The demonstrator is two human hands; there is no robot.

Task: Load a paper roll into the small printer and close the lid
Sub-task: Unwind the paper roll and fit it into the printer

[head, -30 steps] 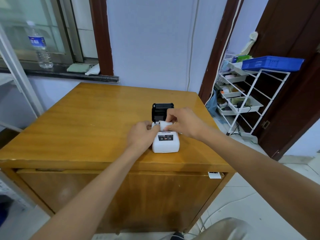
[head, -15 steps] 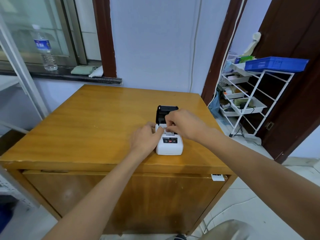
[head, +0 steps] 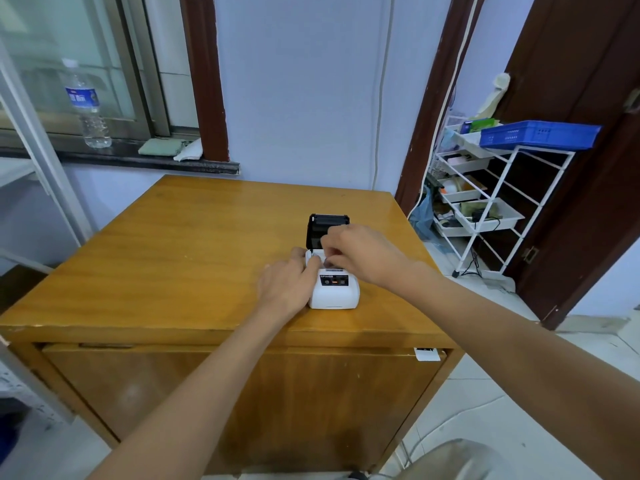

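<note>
Small white plastic printer (head: 334,289) with black hinged lid (head: 327,230) standing open, set near the front edge of the yellow-brown wooden table (head: 194,244), right of centre. Left hand (head: 289,289) clasps the printer's left side, apparently to steady it; right hand (head: 360,252) reaches into the open bay, fingers bent, seemingly seating the paper roll. Roll itself hidden under the fingers, grip on it not discernible; lid not yet closed.

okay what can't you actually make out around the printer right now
- Paper roll: hidden in the head view under the right hand; whether it is seated is unclear.
- Printer left side: covered by the left hand.
- Panel lettering: too small.
- Open lid: partly blocked by fingers.
</note>
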